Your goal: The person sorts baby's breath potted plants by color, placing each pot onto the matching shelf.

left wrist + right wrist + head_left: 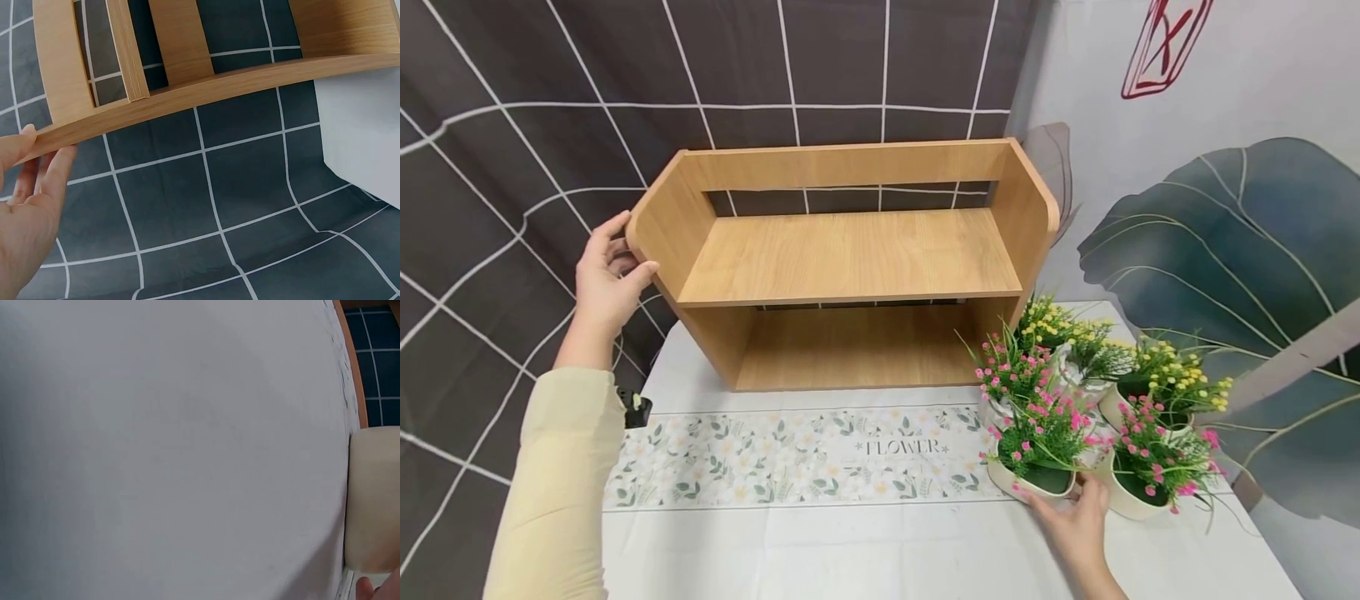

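- Dark cloth point(850, 58) with a thin white grid hangs behind and to the left, rippling softly; at the right I see a pale backdrop point(1090, 50) printed with a large blue-grey leaf point(1225, 242).
- White sheeting covers the table point(820, 550), and a printed runner point(722, 458) of leaves and small blossoms crosses it, lettered FLOWER.
- On the far side of the table stands the wooden shelf point(850, 258), honey-coloured with fine straight grain, two flat boards between slanting side panels with rounded corners, and a rail along the top of the back.
- From my end, the left hand point(606, 283) pinches the upper edge of the shelf's left panel, thumb on one face, fingers on the other, barely parted by the board's thickness; a pale yellow sleeve point(561, 467) covers that arm.
- Near right, the pink-flowered pot point(1037, 454) sits at the runner's right end: cream, smooth-walled, rounded and elongated, filled with feathery green sprigs and tiny bright blooms.
- I see the right hand point(1075, 521) holding that pot at its near side, thumb and fingers spread around the wall.
- Close beside it, to the right, cluster another pink plant point(1138, 496) and bushy yellow-flowered plants point(1172, 383).
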A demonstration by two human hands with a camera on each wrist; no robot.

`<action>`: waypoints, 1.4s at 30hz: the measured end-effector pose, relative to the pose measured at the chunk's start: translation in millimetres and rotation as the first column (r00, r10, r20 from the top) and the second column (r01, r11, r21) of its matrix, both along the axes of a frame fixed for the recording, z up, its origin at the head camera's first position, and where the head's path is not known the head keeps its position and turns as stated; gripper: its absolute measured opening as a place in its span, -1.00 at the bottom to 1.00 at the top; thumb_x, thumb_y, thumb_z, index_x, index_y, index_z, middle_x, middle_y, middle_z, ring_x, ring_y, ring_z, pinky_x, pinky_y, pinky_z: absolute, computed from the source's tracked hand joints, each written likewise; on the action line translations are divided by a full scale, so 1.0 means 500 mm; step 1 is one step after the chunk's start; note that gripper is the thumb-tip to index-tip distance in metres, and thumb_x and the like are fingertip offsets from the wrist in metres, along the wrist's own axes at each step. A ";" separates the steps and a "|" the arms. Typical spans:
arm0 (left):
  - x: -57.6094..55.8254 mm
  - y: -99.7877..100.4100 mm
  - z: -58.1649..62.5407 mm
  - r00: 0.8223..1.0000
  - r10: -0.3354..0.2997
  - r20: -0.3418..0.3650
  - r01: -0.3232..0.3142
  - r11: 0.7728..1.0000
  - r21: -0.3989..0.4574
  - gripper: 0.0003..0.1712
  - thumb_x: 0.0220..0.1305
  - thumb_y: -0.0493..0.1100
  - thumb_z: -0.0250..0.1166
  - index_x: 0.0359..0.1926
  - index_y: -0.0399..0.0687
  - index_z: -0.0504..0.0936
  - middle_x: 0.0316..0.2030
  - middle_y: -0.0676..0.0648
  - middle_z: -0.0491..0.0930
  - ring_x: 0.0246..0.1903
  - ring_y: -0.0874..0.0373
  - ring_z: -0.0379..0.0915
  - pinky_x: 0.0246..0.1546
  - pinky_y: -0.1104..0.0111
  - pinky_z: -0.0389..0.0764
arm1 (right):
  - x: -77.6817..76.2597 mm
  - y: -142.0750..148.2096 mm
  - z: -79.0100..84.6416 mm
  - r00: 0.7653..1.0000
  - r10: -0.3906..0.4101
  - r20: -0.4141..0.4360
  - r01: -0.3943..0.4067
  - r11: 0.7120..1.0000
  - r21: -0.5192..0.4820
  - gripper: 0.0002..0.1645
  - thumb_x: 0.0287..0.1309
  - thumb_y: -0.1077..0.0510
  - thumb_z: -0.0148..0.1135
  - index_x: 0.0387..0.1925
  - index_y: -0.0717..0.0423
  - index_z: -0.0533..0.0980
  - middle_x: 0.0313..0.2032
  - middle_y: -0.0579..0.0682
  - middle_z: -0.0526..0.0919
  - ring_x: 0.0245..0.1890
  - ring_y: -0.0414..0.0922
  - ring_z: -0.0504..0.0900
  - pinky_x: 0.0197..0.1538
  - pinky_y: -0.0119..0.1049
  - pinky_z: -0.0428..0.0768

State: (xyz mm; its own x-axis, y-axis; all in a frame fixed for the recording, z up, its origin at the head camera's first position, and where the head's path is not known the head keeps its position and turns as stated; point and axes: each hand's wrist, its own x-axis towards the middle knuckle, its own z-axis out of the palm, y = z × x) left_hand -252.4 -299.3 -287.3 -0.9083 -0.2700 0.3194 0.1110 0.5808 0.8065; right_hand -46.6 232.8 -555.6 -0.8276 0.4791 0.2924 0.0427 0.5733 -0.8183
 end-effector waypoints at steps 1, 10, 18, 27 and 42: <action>0.001 0.001 0.001 1.000 -0.003 -0.005 0.003 1.000 0.000 -0.18 0.24 -0.40 0.18 0.43 0.21 0.14 0.12 -0.05 0.36 -0.07 0.32 0.40 -0.07 0.51 0.59 | -0.001 -0.001 0.000 1.000 0.019 -0.002 -0.019 0.999 -0.051 -0.05 -0.42 0.45 0.51 0.09 0.55 0.21 -0.06 0.34 0.29 -0.17 -0.54 0.18 -0.13 -0.83 0.29; 0.004 0.003 0.003 1.000 -0.013 0.008 0.012 1.000 0.018 -0.18 0.24 -0.39 0.18 0.43 0.24 0.13 0.15 -0.11 0.36 -0.01 0.21 0.43 0.04 0.39 0.58 | -0.004 0.005 0.001 0.992 0.127 0.003 -0.123 0.965 -0.230 0.08 -0.33 0.59 0.41 0.26 0.53 0.02 0.00 0.33 0.34 -0.18 -0.61 0.30 -0.09 -0.87 0.33; 0.007 -0.006 -0.002 1.000 -0.012 0.018 0.012 1.000 -0.005 -0.18 0.27 -0.36 0.16 0.44 0.27 0.10 0.22 -0.22 0.30 0.04 0.04 0.42 0.06 0.28 0.58 | -0.006 0.013 0.008 0.983 0.171 0.072 -0.154 0.969 -0.194 0.04 -0.31 0.49 0.47 0.25 0.52 0.11 0.02 0.35 0.34 -0.23 -0.63 0.29 -0.15 -0.87 0.35; 0.008 -0.004 -0.003 0.999 -0.043 0.019 0.044 0.998 -0.037 -0.19 0.31 -0.32 0.14 0.45 0.31 0.06 0.24 -0.29 0.30 0.01 -0.01 0.44 0.06 0.26 0.58 | 0.007 0.018 0.029 0.976 0.161 0.148 -0.146 0.983 -0.107 0.05 -0.34 0.36 0.54 0.23 0.42 0.17 -0.01 0.23 0.38 -0.27 -0.53 0.26 -0.30 -0.69 0.36; 0.006 -0.004 -0.010 0.998 -0.058 0.028 0.059 0.997 -0.039 -0.22 0.35 -0.24 0.09 0.46 0.34 0.00 0.31 -0.31 0.24 0.05 -0.16 0.42 -0.28 0.64 0.51 | 0.015 0.007 0.096 0.936 0.249 0.248 -0.240 0.969 -0.067 0.05 -0.21 0.23 0.53 0.26 0.39 0.12 0.08 0.30 0.32 -0.23 -0.51 0.23 -0.28 -0.57 0.43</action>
